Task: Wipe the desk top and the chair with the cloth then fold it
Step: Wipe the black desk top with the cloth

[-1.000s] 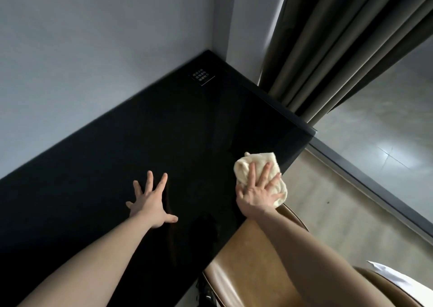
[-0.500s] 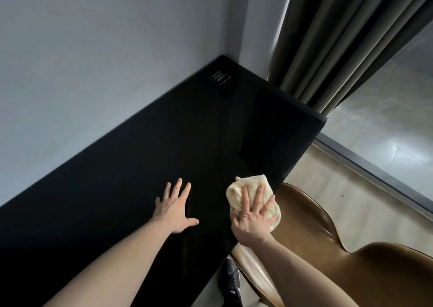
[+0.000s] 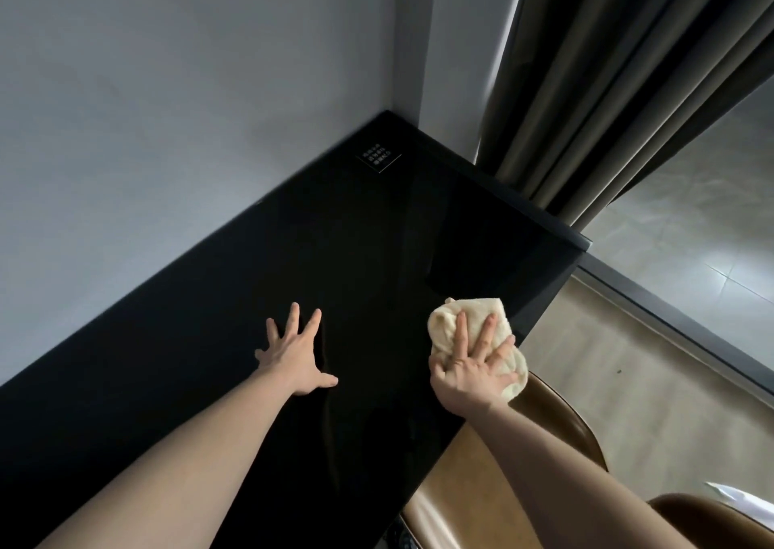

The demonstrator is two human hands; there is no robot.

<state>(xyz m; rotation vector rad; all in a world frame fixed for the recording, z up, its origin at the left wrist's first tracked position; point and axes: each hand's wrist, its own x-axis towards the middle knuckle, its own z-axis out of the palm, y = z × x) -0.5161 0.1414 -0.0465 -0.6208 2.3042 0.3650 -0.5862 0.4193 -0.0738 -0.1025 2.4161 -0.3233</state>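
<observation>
Both forearms are bare from the bottom edge of the view up to the wrists, with no sleeves showing. The left hand (image 3: pixel 298 355) and the right hand (image 3: pixel 471 374) wear no gloves, rings, watch or bracelet.

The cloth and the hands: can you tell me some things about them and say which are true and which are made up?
1. The right hand presses the cloth on the desk. True.
2. The cloth is dark blue. False: it is pale cream.
3. The left hand lies flat on the desk with fingers spread. True.
4. The left hand holds a second cloth. False: it holds nothing.
5. The cloth is on the chair seat. False: it is on the desk, near the front edge.
</observation>
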